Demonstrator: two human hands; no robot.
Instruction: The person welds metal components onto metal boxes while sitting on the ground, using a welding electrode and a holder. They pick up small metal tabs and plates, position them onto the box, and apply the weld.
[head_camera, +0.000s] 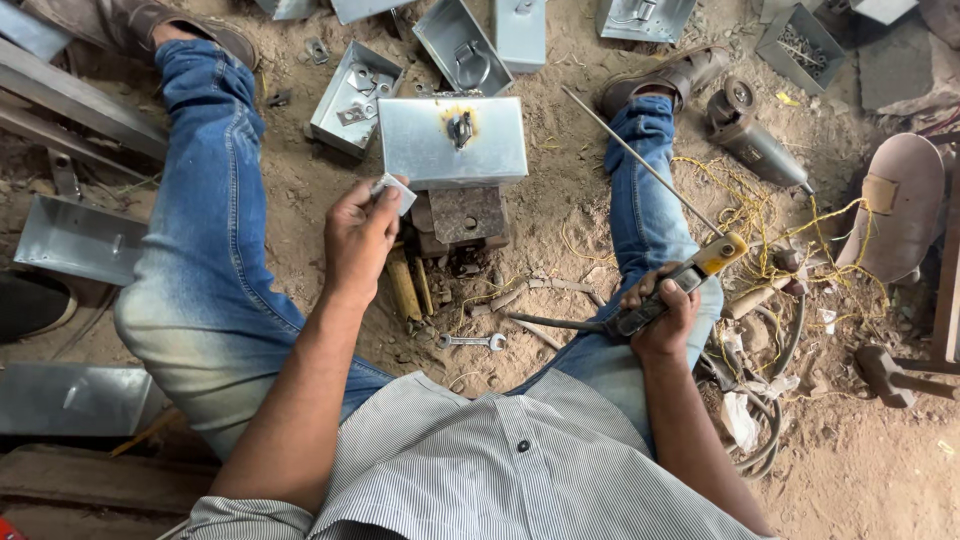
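I sit on sandy ground with my legs in blue jeans spread apart. My left hand (360, 235) pinches a small flat metal piece (396, 190) just below a shiny metal box (452, 140) that has a burnt spot and a small fitting on its top face. The box rests on a rusty block (466, 215). My right hand (660, 315) grips a welding electrode holder (690, 275) with a yellow tip over my right knee. A long thin welding rod (640, 160) runs from the holder up and left toward my right shoe.
More metal boxes and lids (352, 95) lie at the top and at the left (80, 238). An angle grinder (752, 135), tangled yellow wire (760, 215), a welding face shield (900, 205) and a hammer (890, 375) lie to the right. A spanner (472, 342) lies between my legs.
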